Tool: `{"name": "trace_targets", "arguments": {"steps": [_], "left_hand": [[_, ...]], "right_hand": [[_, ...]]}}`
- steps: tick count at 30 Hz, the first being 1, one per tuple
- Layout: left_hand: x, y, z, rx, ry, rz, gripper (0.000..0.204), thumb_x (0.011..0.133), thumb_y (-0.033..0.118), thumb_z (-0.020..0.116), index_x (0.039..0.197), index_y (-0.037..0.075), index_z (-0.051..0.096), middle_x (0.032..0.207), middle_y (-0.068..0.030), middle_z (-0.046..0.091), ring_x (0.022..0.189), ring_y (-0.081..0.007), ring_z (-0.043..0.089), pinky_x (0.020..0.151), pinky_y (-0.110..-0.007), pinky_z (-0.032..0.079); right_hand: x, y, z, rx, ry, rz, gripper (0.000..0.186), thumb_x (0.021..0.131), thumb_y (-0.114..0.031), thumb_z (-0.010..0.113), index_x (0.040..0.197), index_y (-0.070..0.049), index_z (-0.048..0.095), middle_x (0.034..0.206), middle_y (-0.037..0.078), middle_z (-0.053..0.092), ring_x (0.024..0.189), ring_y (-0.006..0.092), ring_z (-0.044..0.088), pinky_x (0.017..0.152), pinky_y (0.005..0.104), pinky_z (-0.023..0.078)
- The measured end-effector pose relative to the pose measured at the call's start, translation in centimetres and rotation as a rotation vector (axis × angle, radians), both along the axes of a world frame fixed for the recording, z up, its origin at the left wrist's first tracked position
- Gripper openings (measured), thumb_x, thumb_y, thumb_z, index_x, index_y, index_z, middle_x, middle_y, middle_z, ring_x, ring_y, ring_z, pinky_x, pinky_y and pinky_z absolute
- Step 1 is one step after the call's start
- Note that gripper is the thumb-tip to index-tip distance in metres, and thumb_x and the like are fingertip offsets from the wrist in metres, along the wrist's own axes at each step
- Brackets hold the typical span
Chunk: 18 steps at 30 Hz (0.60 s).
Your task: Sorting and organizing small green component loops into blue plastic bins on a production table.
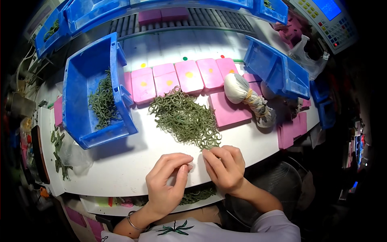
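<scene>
A loose heap of small green curled pieces [183, 117] lies on the white table in front of me. At its near edge my right hand [225, 167] has its fingers bent and its fingertips drawn together, touching the closest pieces. What those fingertips hold, if anything, is too small to make out. My left hand [167, 181] hovers at the table's front edge, loosely curved, with a gap between thumb and fingers and nothing visible in it. More curled pieces lie in a blue bin [76, 109] left of the heap.
Behind the heap stands a row of pink blocks [189, 76] with yellow dots. A tied white cloth pouch [238, 88] rests on a larger pink block [227, 111]. Another blue bin [278, 70] is tilted at right. Rollers [217, 20] and a keypad machine [328, 24] are farther back.
</scene>
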State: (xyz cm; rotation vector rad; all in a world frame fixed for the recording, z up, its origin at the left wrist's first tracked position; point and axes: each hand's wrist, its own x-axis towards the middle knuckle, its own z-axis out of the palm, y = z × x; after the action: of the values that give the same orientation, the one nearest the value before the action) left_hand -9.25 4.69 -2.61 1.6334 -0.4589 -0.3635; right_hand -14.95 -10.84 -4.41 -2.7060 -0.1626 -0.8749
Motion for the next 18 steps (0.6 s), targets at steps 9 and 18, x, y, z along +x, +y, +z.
{"name": "trace_targets", "arguments": {"steps": [9,18], "left_hand": [[0.3,-2.5,-0.2,0.302,-0.425,-0.064,0.031,0.075,-0.003,0.062,0.105,0.007,0.063,0.087,-0.0070,0.049,0.062,-0.0117,0.048,0.052,-0.023,0.041],[0.1,-1.5,-0.6,0.442,-0.638,-0.027,0.030,0.069,-0.004,0.066,0.097,0.005,0.065,0.086,-0.0075,0.050,0.069,-0.0176,0.049,0.056,-0.026,0.042]], "right_hand": [[-2.1,-1.1,0.5,0.221,0.080,-0.105,0.044,0.063,-0.008,0.075,0.103,0.001,0.060,0.090,0.010,0.058,0.079,0.0254,0.052,0.069,0.0324,0.044],[-3.4,-2.6,0.4,0.262,0.161,-0.107,0.034,0.061,0.001,0.073,0.093,-0.003,0.063,0.087,0.007,0.055,0.075,0.0216,0.050,0.059,0.0281,0.042]]}}
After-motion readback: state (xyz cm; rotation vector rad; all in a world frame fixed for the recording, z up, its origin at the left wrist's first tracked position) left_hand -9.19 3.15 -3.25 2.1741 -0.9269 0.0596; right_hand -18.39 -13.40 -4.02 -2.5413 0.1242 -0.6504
